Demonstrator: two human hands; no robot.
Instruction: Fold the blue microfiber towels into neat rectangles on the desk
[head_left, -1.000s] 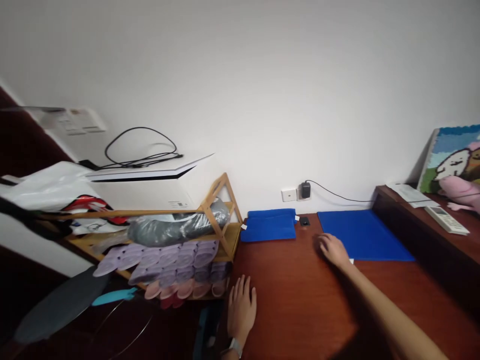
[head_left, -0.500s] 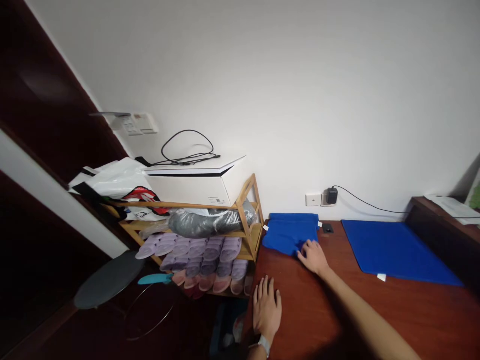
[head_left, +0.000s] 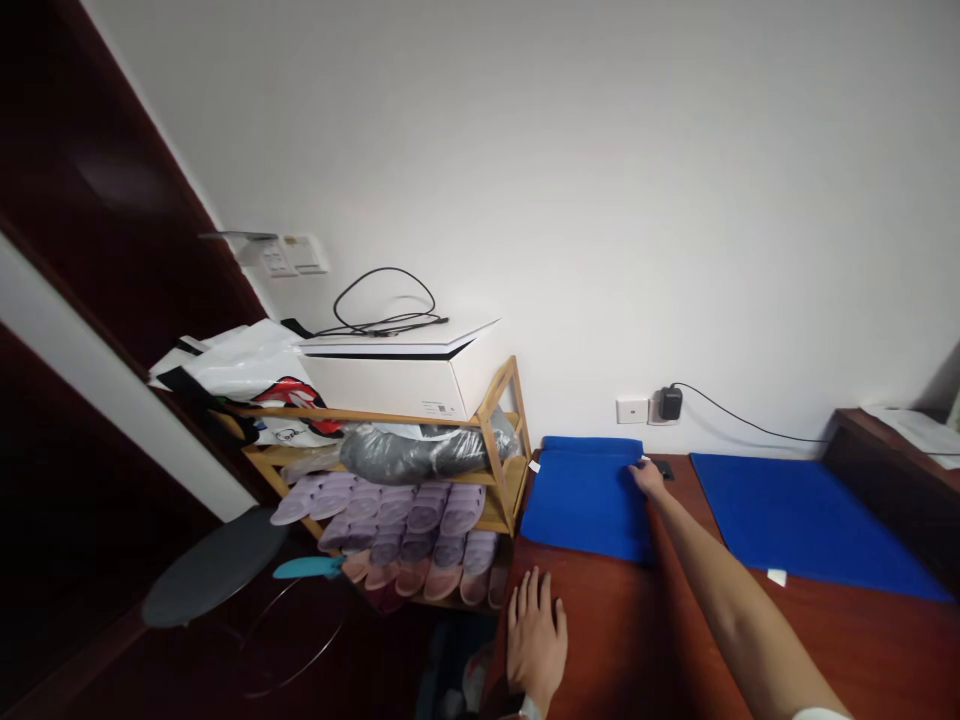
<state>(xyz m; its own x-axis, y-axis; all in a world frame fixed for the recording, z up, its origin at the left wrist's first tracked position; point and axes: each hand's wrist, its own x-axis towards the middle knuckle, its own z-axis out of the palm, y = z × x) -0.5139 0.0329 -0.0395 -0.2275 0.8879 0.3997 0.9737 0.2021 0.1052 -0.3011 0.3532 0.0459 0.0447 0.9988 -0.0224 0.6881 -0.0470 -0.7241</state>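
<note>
A blue cloth (head_left: 589, 505) lies spread on the reddish-brown desk (head_left: 592, 610), with its far edge folded over in a narrow strip. My right hand (head_left: 649, 480) is at the cloth's right edge, close to a small white tag, its fingers drawn together on the fabric. Flat on the desk's left side, in front of the cloth, rests my left hand (head_left: 536, 635), fingers stretched out and holding nothing. A second blue cloth (head_left: 802, 520) lies flat farther right, with a white tag at its near edge.
Left of the desk stands a wooden rack (head_left: 510, 490) with several purple slippers (head_left: 427, 508), a white box (head_left: 390, 385) and a black cable (head_left: 386, 325). A black plug (head_left: 670, 403) sits in the wall socket. A dark round stool (head_left: 214, 568) is at far left.
The near part of the left cloth, bunched before, now lies spread toward me. My right hand has moved from its near edge to its far right side. My left hand stays on the desk.
</note>
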